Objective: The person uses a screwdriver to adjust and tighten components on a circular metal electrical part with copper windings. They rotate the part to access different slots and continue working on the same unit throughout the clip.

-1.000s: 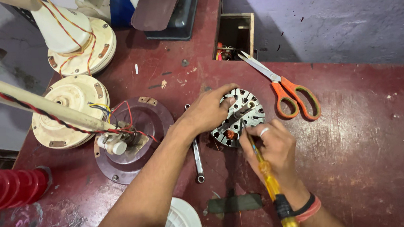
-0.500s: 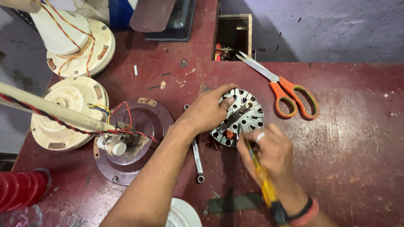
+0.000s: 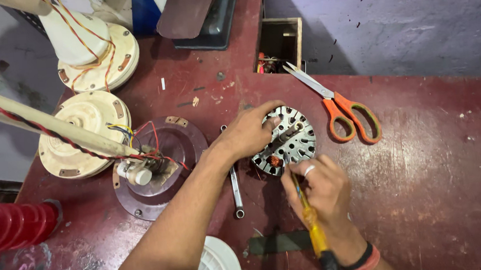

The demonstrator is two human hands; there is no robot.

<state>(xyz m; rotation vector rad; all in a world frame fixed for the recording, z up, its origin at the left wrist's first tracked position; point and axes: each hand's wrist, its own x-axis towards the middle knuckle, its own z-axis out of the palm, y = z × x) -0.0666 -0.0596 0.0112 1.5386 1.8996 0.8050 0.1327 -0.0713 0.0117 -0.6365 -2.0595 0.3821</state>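
Two bare hands work over a round metal motor core point(image 3: 289, 141) that lies flat on the dark red table point(image 3: 436, 194), just left of a pair of orange-handled scissors point(image 3: 345, 112). Much of the core's left edge is hidden under the left hand point(image 3: 250, 131), whose fingers curl over the rim and press on it, closed around the edge with the thumb tip near the central shaft. The right hand point(image 3: 320, 188) is wrapped shut around a yellow-handled screwdriver point(image 3: 311, 220); its tip sits at the core's lower edge, but the fingers cover the shank, so the exact point of contact is hard to make out, and the handle's dark end is cut off by the bottom of the picture. A slim spanner point(image 3: 234, 189) lies partly under the left forearm. To the left sits a dark round motor cover point(image 3: 171, 151) with coloured wires and a small white part on it, and beyond it two cream fan housings point(image 3: 79, 135), the farther one cropped at the top. A white spool point(image 3: 220, 264) is half hidden at the bottom, and a ribbed red cylinder point(image 3: 10, 224) runs off the left edge.
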